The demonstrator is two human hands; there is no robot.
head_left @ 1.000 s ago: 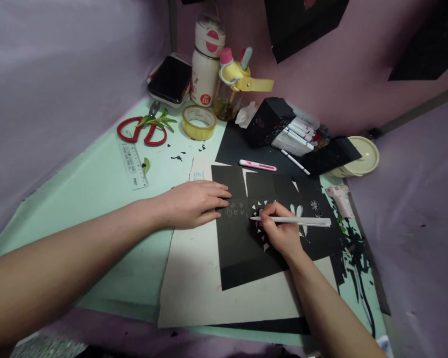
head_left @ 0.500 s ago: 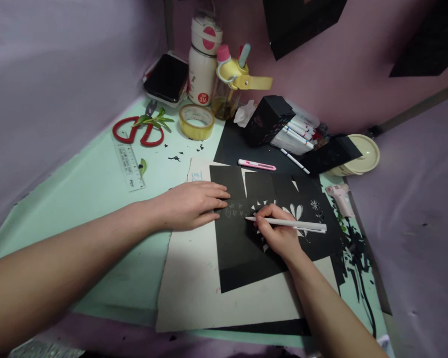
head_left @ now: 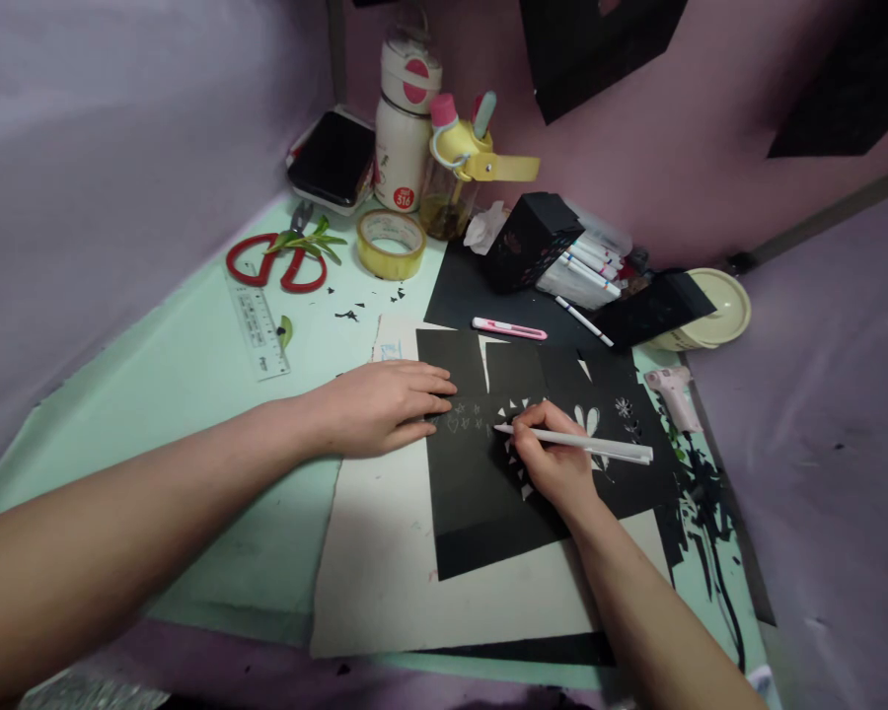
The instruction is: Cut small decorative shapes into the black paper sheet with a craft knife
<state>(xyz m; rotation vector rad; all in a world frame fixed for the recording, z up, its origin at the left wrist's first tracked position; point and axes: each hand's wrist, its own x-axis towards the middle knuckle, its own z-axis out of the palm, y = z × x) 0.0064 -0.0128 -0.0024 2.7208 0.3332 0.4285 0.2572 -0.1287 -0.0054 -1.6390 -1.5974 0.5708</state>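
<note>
A sheet of black paper with cut-out shapes and pale drawn stars lies on a white board. My left hand rests flat at the paper's left edge, fingers spread, holding nothing. In my right hand is a slim white pen, pinched near its front end. Its tip meets or hovers just over the black paper, right of the drawn stars. Petal-shaped cut-outs show beside the right hand, which partly hides them.
Behind the paper are a pink cutter, a black box and markers. Red scissors, a ruler, yellow tape and bottles stand or lie farther left. A glue gun and black scraps are at right.
My right hand and the pen have shifted slightly to the right, and a faint new stroke shows near the tip. My left hand has stayed in place.
</note>
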